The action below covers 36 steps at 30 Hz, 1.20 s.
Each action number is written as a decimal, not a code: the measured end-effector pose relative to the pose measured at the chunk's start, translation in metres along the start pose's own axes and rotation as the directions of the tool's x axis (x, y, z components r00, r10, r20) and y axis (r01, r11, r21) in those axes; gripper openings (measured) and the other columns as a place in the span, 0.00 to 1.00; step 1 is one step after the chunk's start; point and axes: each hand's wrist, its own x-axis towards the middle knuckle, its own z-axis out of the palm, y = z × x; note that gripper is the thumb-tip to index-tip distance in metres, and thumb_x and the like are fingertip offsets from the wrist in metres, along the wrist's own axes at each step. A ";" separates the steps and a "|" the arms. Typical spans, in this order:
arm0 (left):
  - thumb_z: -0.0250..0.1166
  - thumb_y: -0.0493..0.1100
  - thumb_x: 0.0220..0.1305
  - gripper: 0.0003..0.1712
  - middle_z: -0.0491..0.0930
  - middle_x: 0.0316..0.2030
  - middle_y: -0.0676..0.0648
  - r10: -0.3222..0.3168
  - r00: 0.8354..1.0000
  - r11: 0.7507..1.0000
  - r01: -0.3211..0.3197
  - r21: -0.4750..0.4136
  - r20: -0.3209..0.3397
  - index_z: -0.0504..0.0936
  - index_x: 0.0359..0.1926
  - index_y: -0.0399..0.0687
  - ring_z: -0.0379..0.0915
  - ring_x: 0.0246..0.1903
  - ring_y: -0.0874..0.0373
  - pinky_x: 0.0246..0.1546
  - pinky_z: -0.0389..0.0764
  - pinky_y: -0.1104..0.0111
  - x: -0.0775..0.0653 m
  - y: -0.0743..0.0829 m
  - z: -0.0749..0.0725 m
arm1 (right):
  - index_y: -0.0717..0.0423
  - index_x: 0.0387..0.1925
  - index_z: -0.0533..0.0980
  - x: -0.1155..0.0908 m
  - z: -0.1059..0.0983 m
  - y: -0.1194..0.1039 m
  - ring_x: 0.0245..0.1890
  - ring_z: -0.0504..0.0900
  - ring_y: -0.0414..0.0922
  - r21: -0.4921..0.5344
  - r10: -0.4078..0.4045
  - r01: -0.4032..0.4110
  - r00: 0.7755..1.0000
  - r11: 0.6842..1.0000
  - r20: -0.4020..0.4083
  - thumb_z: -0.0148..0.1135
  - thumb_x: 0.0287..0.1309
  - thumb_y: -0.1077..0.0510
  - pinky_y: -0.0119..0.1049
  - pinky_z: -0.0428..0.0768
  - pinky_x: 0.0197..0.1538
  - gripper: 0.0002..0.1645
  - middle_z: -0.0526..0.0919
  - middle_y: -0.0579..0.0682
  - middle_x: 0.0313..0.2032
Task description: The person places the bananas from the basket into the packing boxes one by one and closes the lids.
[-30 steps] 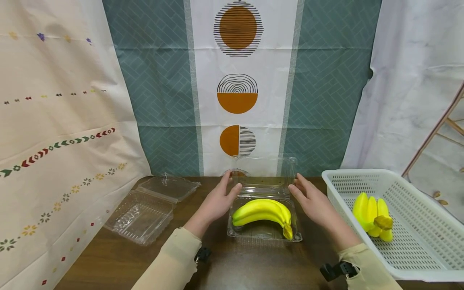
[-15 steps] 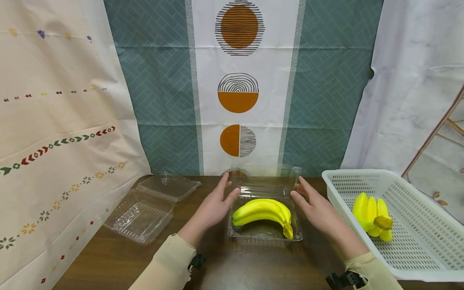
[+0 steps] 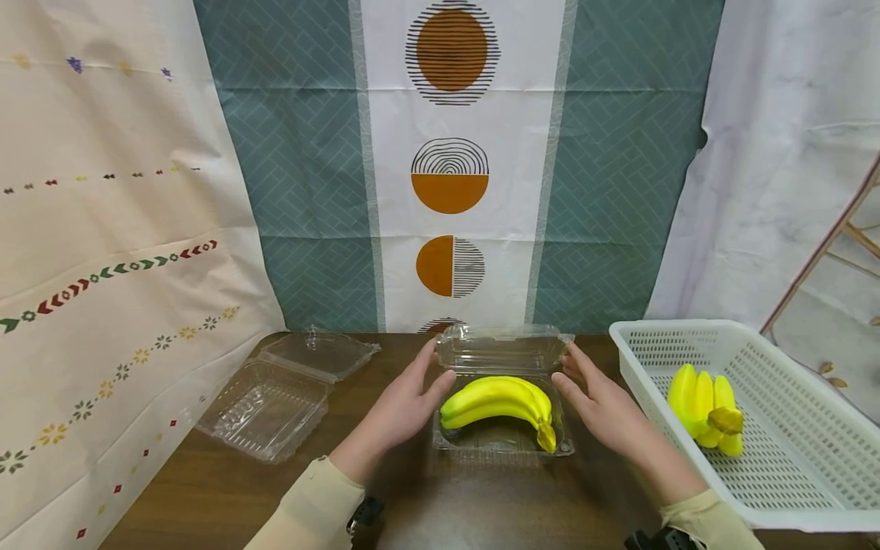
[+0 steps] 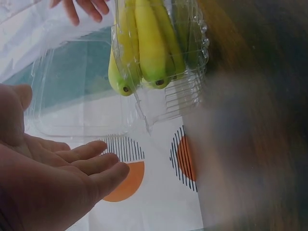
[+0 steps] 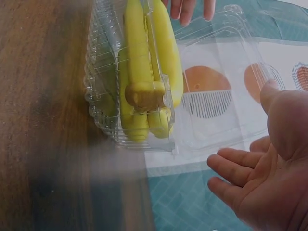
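Observation:
A bunch of yellow bananas [image 3: 496,405] lies in a clear plastic clamshell container [image 3: 505,445] on the table. The container's hinged lid [image 3: 505,351] stands raised at the back, tilted forward over the bananas. At the lid's left side is my left hand [image 3: 406,397], its fingers extended and its thumb apart. My right hand [image 3: 596,393] mirrors it on the right side, fingertips close to the lid's corner. In the left wrist view, relaxed fingers [image 4: 103,168] are near the lid; whether they touch it I cannot tell. The right wrist view shows similarly loose fingers [image 5: 236,166].
A second clear clamshell container [image 3: 268,412] lies opened at the left of the brown table [image 3: 440,504]. On the right stands a white perforated basket [image 3: 791,489] holding another banana bunch [image 3: 704,409]. A patterned curtain [image 3: 312,191] hangs close behind the table.
The lid has tipped forward from nearly upright, its top edge coming lower. Both hands stay on either side of it, having shifted slightly. The bananas and both containers' bases keep their places.

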 end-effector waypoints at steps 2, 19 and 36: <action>0.59 0.67 0.83 0.49 0.66 0.82 0.41 0.004 1.000 1.000 -0.004 0.004 -0.001 0.50 0.91 0.56 0.62 0.80 0.37 0.77 0.64 0.34 -0.002 0.000 0.000 | 0.61 0.89 0.47 -0.001 0.000 0.001 0.79 0.68 0.67 -0.002 0.002 -0.002 1.000 1.000 0.000 0.53 0.86 0.36 0.70 0.68 0.75 0.52 0.68 0.67 0.80; 0.58 0.69 0.82 0.49 0.59 0.85 0.43 0.019 1.000 0.998 -0.019 0.061 0.003 0.56 0.89 0.50 0.56 0.83 0.41 0.80 0.60 0.39 -0.015 -0.002 0.003 | 0.63 0.87 0.54 -0.013 0.000 0.003 0.76 0.73 0.67 -0.017 -0.018 0.018 1.000 1.000 -0.018 0.53 0.87 0.38 0.70 0.70 0.73 0.47 0.73 0.65 0.77; 0.59 0.67 0.83 0.44 0.69 0.80 0.39 -0.008 1.000 0.996 0.008 0.088 -0.002 0.62 0.85 0.48 0.66 0.78 0.37 0.74 0.68 0.35 -0.022 0.001 0.006 | 0.59 0.82 0.68 -0.021 0.004 0.007 0.61 0.86 0.59 -0.028 -0.028 0.026 0.999 0.999 -0.046 0.54 0.88 0.43 0.66 0.80 0.64 0.35 0.84 0.62 0.65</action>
